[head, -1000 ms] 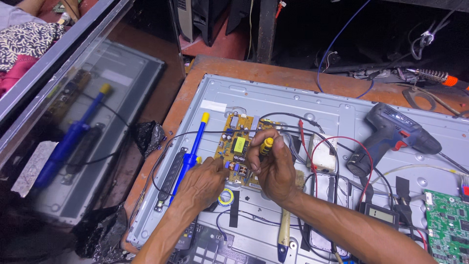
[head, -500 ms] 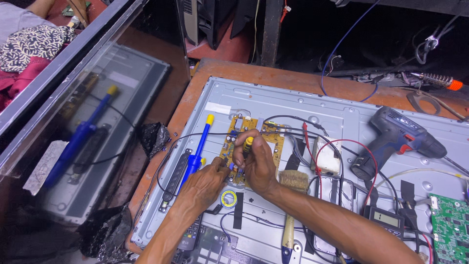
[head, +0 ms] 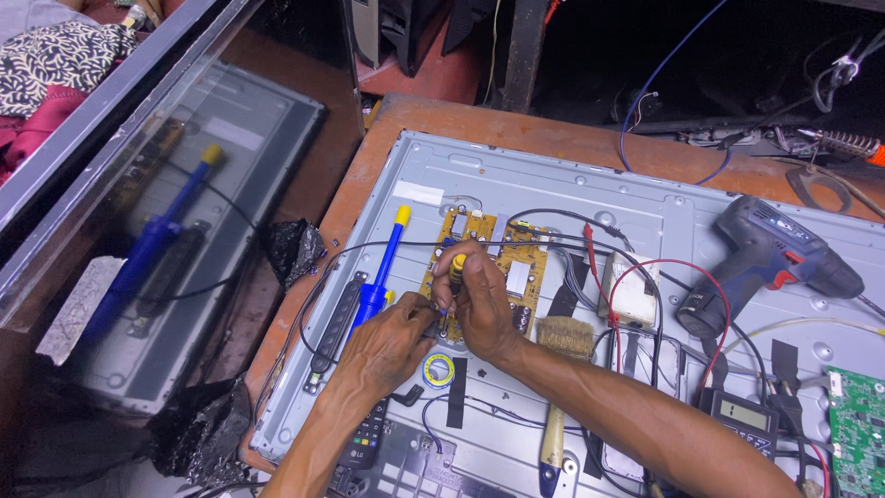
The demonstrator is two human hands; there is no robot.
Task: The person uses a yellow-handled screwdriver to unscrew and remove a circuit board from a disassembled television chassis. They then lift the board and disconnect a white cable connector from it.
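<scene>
Right hand [head: 477, 309] had its grip closed round a yellow-black screwdriver [head: 454, 277], held upright, tip down on the lower left edge of the yellow circuit board [head: 489, 269]. Left hand [head: 392, 341] lay just beside it, fingers curled at the same board edge; what they pinched, can't tell. Board sat on the grey TV back panel [head: 590, 180]. Blue desoldering pump [head: 380, 277] lay just left; cordless drill [head: 770, 263] well right.

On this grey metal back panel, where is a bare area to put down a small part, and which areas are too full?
The grey metal panel is bare along its far edge, between the yellow circuit board and the blue cordless drill. It is crowded around both hands, left hand and right hand, and on the right side with red and black wires, the multimeter and the brush.
</scene>
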